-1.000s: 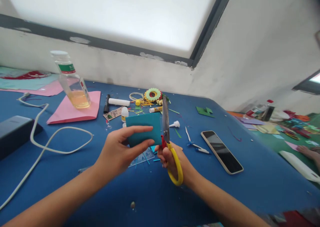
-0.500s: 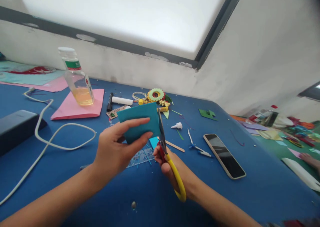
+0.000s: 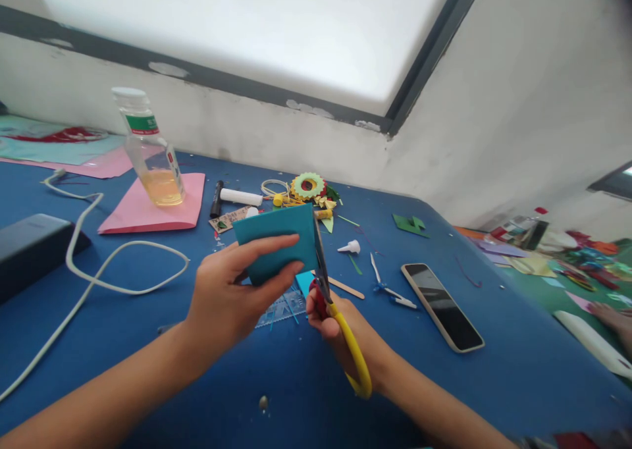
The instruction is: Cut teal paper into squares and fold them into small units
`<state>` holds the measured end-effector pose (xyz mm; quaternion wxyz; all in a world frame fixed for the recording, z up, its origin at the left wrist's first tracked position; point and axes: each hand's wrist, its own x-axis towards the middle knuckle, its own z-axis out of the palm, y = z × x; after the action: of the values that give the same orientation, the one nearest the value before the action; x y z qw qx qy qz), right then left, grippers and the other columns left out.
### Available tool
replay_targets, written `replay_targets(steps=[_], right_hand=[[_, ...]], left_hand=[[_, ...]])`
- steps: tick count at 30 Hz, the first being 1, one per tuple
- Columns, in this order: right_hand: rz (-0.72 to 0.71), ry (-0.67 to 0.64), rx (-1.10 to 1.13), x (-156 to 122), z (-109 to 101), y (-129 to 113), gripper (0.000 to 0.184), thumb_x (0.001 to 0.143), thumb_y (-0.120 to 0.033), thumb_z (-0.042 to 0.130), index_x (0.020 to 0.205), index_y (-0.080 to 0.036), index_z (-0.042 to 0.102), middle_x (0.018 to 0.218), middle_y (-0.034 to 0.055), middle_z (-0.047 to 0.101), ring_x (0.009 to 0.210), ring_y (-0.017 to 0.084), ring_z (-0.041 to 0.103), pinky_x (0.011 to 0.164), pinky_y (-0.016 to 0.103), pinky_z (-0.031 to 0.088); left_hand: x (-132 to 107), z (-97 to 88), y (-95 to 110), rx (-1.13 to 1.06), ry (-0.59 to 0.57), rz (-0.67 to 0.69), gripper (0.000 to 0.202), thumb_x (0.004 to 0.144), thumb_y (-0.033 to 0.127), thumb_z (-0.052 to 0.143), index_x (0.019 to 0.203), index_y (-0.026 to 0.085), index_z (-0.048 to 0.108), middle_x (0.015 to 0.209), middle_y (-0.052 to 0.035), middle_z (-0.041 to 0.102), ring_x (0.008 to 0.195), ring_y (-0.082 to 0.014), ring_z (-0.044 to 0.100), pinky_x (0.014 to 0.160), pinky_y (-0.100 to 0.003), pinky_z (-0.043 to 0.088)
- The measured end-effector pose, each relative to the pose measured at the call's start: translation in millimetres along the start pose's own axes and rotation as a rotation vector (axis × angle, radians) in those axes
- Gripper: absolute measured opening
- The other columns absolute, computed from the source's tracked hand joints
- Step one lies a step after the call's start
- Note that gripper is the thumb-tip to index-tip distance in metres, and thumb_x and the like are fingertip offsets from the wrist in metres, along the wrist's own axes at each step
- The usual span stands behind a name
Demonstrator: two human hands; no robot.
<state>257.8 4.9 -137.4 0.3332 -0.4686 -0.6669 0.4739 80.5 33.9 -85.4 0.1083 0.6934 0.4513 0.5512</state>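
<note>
My left hand (image 3: 227, 297) pinches a teal piece of card (image 3: 276, 238) above the blue table (image 3: 494, 383), thumb under its lower edge and fingers across its face. My right hand (image 3: 336, 324) grips yellow-handled scissors (image 3: 340, 324). Their blades (image 3: 318, 251) run up along the right edge of the card. A small light-blue offcut (image 3: 304, 282) lies on the table just below the card, beside a clear ruler (image 3: 281, 307).
A phone (image 3: 442, 306) lies face up to the right. A bottle of yellow liquid (image 3: 151, 153) stands on pink paper (image 3: 148, 212). A white cable (image 3: 99, 271) and a dark box (image 3: 29, 248) are at the left. Paper flower (image 3: 307, 187), glue sticks and scraps lie behind. Another person's hand (image 3: 615, 317) is at the far right.
The card was lifted and tilted slightly, and the scissors' blades leaned left along its right edge. A light-blue offcut now shows on the table under the card.
</note>
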Motion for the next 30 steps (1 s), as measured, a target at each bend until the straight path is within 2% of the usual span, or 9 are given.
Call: replay_targets(steps=[5, 13, 21, 26, 30], right_hand=[[-0.024, 0.040, -0.043, 0.5, -0.5, -4.1, 0.071, 0.059, -0.086, 0.029, 0.078, -0.020, 0.047, 0.067, -0.0013, 0.048, 0.055, 0.012, 0.043, 0.050, 0.024, 0.031], [-0.057, 0.073, -0.170, 1.1, -1.4, -7.6, 0.073, 0.062, -0.086, 0.019, 0.070, -0.020, 0.048, 0.062, 0.0001, 0.049, 0.054, 0.013, 0.045, 0.050, 0.024, 0.033], [-0.035, 0.060, -0.140, -0.7, 1.1, -7.7, 0.069, 0.067, -0.084, 0.021, 0.066, -0.020, 0.047, 0.055, -0.0006, 0.044, 0.049, 0.013, 0.043, 0.047, 0.024, 0.033], [-0.024, 0.058, -0.110, -0.3, 2.6, -4.2, 0.070, 0.063, -0.085, 0.020, 0.067, -0.020, 0.046, 0.055, -0.0013, 0.043, 0.049, 0.013, 0.043, 0.046, 0.024, 0.034], [-0.030, 0.057, -0.078, 0.3, 1.7, -3.5, 0.069, 0.061, -0.086, 0.027, 0.070, -0.020, 0.047, 0.058, -0.0012, 0.045, 0.051, 0.013, 0.043, 0.047, 0.023, 0.034]], left_hand=[[-0.9, -0.1, 2.9, -0.037, -0.009, -0.058, 0.024, 0.068, 0.020, 0.072, 0.091, 0.026, 0.070, 0.063, 0.0077, 0.064, 0.049, -0.0055, 0.054, 0.046, -0.014, 0.043], [-0.4, -1.0, 5.9, -0.135, -0.034, -0.146, 0.022, 0.067, 0.022, 0.072, 0.089, 0.026, 0.070, 0.072, 0.0061, 0.069, 0.058, -0.0090, 0.062, 0.053, -0.015, 0.049], [-1.6, -0.2, 4.2, -0.161, -0.042, -0.183, 0.024, 0.066, 0.026, 0.073, 0.090, 0.027, 0.071, 0.070, 0.0063, 0.068, 0.054, -0.0077, 0.060, 0.049, -0.014, 0.047], [-1.9, 0.1, 4.8, -0.199, -0.045, -0.193, 0.024, 0.066, 0.027, 0.073, 0.089, 0.026, 0.071, 0.065, 0.0059, 0.066, 0.050, -0.0075, 0.057, 0.043, -0.014, 0.045], [-2.2, -0.8, 5.9, -0.124, -0.054, -0.105, 0.023, 0.065, 0.022, 0.073, 0.088, 0.026, 0.071, 0.063, 0.0074, 0.065, 0.045, -0.0054, 0.051, 0.038, -0.013, 0.040]])
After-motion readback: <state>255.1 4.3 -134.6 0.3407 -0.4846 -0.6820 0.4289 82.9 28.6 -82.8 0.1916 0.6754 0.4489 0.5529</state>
